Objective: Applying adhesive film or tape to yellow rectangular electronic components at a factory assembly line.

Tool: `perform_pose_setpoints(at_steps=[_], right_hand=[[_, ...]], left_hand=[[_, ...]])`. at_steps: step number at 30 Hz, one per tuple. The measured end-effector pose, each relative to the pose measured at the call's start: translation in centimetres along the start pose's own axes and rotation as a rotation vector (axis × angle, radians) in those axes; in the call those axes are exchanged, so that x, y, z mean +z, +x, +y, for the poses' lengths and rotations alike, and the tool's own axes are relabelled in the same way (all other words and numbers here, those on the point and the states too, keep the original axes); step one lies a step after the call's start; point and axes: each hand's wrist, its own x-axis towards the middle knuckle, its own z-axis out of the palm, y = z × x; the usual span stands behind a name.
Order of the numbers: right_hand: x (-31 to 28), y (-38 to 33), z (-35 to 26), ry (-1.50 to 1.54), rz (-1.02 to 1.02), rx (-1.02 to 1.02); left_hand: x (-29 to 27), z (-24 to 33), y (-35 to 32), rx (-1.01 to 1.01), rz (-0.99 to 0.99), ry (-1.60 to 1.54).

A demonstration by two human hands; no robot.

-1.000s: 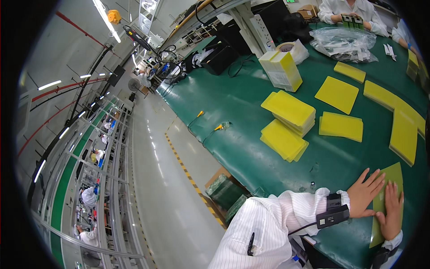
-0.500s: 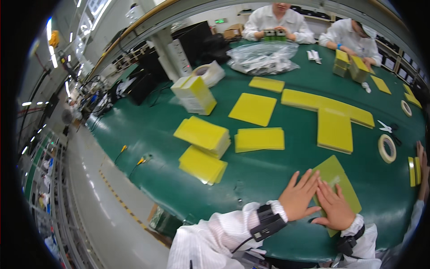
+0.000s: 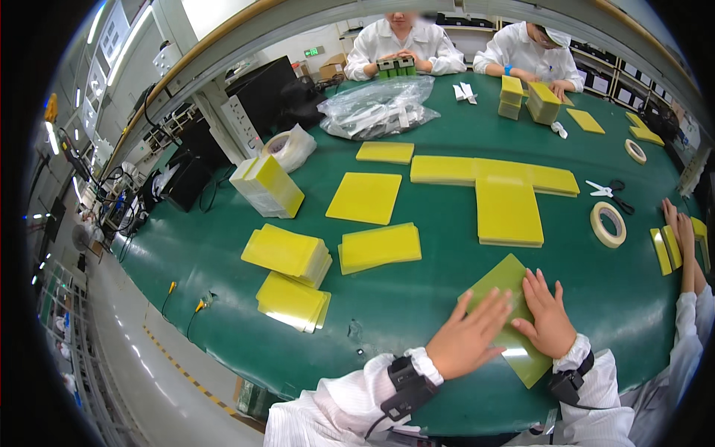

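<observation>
At the lower right of the frame, a thin translucent yellow-green sheet (image 3: 519,346) is lying flat on the green tabletop (image 3: 417,313). The left hand (image 3: 468,335) and right hand (image 3: 547,313) are spreading fingers over it, gripping nothing; I can't tell whether the left is pressing. It's looking light, fairly stiff and slippery, its bare top corner offering a hold. Just above, yellow sheet stacks (image 3: 509,212) are crowding that side; a tape roll (image 3: 608,225) is sitting farther right.
</observation>
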Motion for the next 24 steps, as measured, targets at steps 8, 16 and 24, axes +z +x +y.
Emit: perform_pose_setpoints(at_steps=[8, 16, 24], right_hand=[[-0.3, 0.1, -2.2, 0.08, -0.166, -0.381], [0.2, 0.3, -1.3, 0.106, -0.116, -0.208], [-0.1, 0.5, -0.1, 0.041, -0.071, -0.078]], left_hand=[[0.8, -0.3, -0.9, 0.06, -0.233, -0.089], [1.1, -0.7, -0.9, 0.089, -0.142, -0.087], [0.7, -0.6, -0.5, 0.122, -0.169, -0.051]])
